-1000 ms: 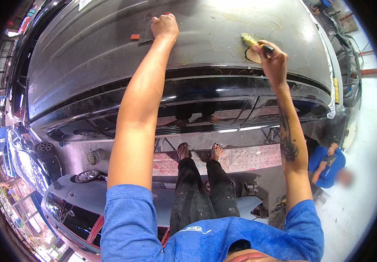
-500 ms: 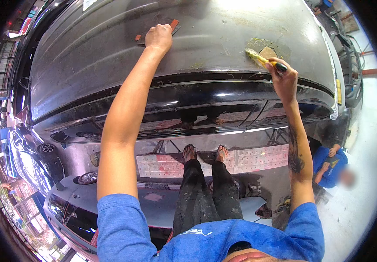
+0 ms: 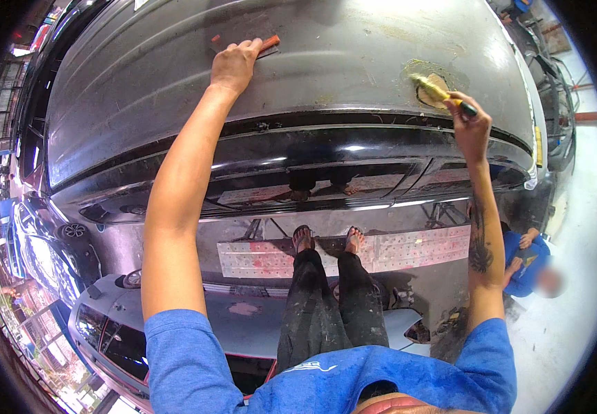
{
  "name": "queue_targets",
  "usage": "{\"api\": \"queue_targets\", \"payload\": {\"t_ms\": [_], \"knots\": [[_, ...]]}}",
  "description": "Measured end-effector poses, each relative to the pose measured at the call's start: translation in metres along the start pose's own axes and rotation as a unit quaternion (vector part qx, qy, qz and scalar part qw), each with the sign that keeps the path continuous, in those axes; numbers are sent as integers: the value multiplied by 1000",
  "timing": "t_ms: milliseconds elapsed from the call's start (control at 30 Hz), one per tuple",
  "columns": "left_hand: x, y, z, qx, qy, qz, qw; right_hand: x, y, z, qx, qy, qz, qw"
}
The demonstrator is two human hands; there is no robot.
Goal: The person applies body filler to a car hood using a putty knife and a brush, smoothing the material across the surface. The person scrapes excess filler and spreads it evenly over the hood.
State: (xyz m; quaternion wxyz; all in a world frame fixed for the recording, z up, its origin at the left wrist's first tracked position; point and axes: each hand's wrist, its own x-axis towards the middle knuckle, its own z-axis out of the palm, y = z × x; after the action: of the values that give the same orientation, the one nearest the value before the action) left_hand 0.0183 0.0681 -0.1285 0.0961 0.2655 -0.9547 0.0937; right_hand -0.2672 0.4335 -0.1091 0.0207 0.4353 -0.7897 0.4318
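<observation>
My left hand is closed around a flat sanding block with orange-red edges, pressed against the grey, scuffed car roof. Most of the block is hidden under my fingers. In my right hand is a brush with a black end on its yellow handle. Its yellow-green bristles are over a tan, dark-rimmed patch on the roof's right side. Wet-looking streaks surround that patch.
I stand on a perforated, red-stained platform beside the black car side. Behind me is a grey car; a dark car stands at left. At right, another person in blue is low by the floor.
My left hand has shifted left and slightly nearer with the sanding block. The brush in my right hand has moved right across the tan patch.
</observation>
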Motion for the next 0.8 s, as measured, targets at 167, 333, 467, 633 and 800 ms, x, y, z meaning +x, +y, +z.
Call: {"api": "queue_targets", "payload": {"t_ms": [167, 333, 467, 633, 800], "knots": [[9, -18, 7, 44, 68, 3, 997, 10, -7, 17, 48, 42, 10, 998], [27, -31, -5, 70, 106, 7, 992, -16, -9, 10, -8, 2, -99, 995], [40, -42, -19, 62, -15, -89, 994, 6, 1, -3, 8, 17, 0, 1000], [40, -62, -19, 180, 128, -80, 972, 6, 0, 28, 51, 17, -51, 997], [27, -88, -18, 110, 203, -189, 955, -22, 2, 0, -34, 12, -121, 992]]}}
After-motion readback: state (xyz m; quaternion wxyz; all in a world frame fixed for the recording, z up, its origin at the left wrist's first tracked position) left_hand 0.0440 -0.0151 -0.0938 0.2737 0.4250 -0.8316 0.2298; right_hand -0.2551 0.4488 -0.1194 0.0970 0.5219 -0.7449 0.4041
